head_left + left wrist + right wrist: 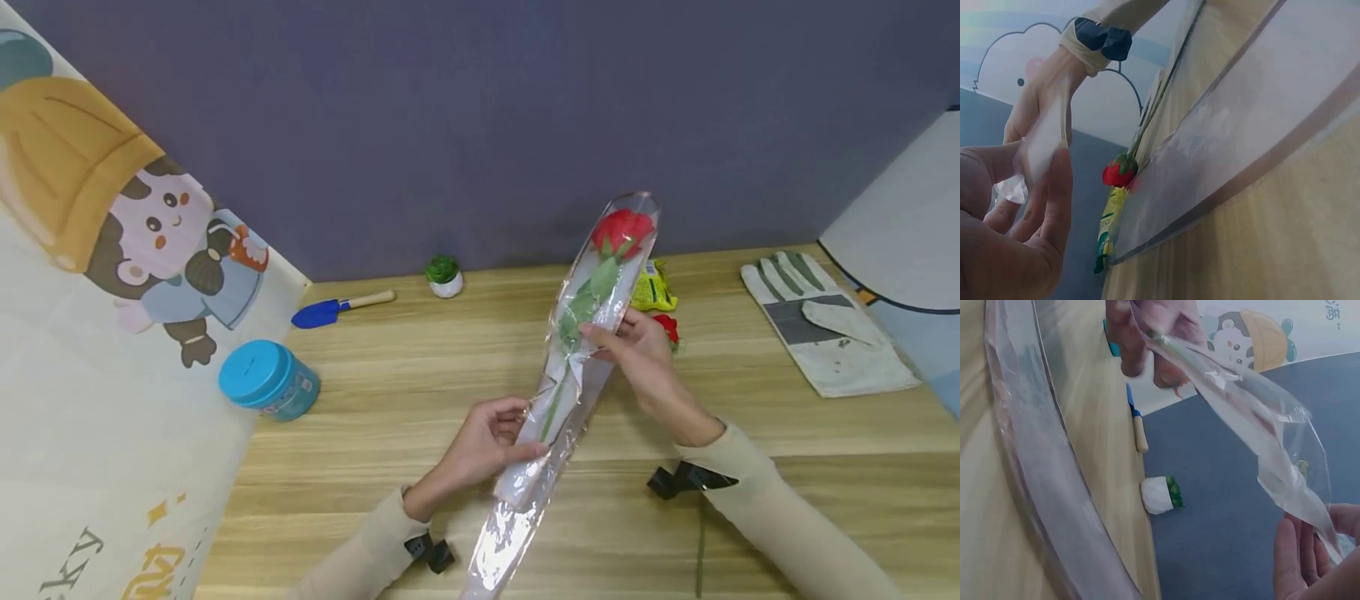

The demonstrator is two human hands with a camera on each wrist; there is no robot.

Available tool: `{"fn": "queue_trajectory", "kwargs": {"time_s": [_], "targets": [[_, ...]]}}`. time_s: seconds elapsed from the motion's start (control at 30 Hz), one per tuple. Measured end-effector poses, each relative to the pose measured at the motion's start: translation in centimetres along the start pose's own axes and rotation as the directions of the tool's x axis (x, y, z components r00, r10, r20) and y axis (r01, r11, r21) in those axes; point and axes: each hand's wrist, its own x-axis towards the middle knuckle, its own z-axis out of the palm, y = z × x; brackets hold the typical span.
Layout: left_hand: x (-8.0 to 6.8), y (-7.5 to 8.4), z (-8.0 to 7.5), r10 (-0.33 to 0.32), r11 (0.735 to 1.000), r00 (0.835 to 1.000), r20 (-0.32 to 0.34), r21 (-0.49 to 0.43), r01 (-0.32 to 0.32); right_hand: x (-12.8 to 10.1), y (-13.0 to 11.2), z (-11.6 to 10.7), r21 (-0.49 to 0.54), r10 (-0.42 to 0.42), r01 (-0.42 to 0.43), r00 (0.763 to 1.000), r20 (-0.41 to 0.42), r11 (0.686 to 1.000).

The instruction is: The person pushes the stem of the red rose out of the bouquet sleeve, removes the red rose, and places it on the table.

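Note:
A red rose with green leaves and a stem lies inside a clear plastic flower sleeve with a white backing, slanting up to the right in the head view. My left hand pinches the sleeve's lower part between thumb and fingers, beside the stem. Higher up, just below the leaves, my right hand grips the sleeve's right edge, its thumb across the front. In the right wrist view, the raised sleeve runs between both hands. Beneath it, another long clear sleeve lies flat on the table.
Behind my right hand are a second red rose and a yellow packet. Work gloves lie at the right. A small potted plant and a blue trowel are near the wall, a blue-lidded tub at the left.

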Motion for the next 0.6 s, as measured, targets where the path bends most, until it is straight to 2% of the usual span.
{"fn": "queue_trajectory", "kwargs": {"time_s": [0.13, 0.33, 0.47, 0.6], "targets": [[-0.1, -0.1, 0.1, -0.019, 1.0, 1.0, 0.02, 0.008, 0.019, 0.3, -0.6, -0.5, 0.061, -0.047, 0.05, 0.998, -0.04, 0.997], [0.1, -0.1, 0.0, -0.018, 1.0, 1.0, 0.024, -0.014, 0.019, 0.4, -1.5, -1.0, 0.044, -0.069, 0.071, 0.997, -0.033, 0.997], [0.5, 0.0, -0.2, 0.006, 0.999, 0.999, 0.038, -0.043, -0.004, 0.4, -1.4, -1.1, 0.049, -0.078, 0.079, 0.996, -0.033, 0.996], [1.1, 0.6, -0.4, 0.055, 0.998, 0.998, 0.027, -0.026, -0.054, 0.4, -1.4, -1.2, 0.047, -0.081, 0.082, 0.996, -0.036, 0.995]]}}
